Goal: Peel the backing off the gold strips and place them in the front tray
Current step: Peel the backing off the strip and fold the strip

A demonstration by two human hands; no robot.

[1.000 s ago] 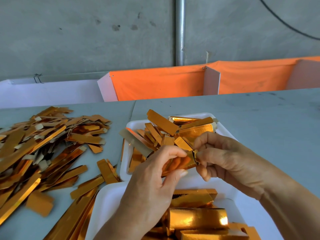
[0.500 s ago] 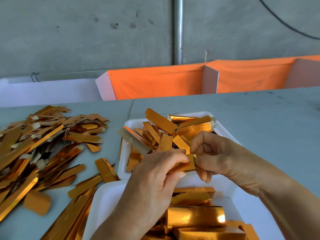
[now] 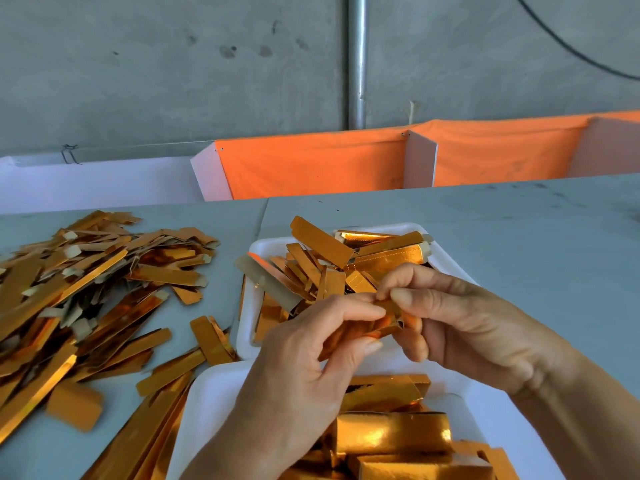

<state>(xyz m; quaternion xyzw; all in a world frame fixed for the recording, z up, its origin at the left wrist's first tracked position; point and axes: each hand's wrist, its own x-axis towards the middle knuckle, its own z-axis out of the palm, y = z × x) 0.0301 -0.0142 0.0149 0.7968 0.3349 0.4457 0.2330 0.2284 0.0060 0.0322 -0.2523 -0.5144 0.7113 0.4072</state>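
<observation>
Head view shows both hands meeting over the gap between two white trays. Left hand has its thumb and forefinger curled and pinching a gold strip, a shiny, creased foil piece that runs from the left palm toward the right fingertips. Right hand pinches the strip's far end between thumb and forefinger; its remaining fingers are curled beneath. The held strip sits in the air above the near rim of the far tray, a shallow white foam tray with rounded corners. That tray holds a loose heap of gold pieces, flat rectangles with rounded ends, some showing a dull beige underside. Nearest the camera lies the front tray, of the same white foam, partly covered by the left wrist; it contains folded gold foil pieces with a mirror-like, wrinkled surface. Left of the trays, a large pile of long narrow strips is spread on the pale grey table; several carry small beige paper tabs at the ends. Behind the table stands orange fabric stretched between white panels, then a rough grey concrete wall with a vertical metal pipe.
</observation>
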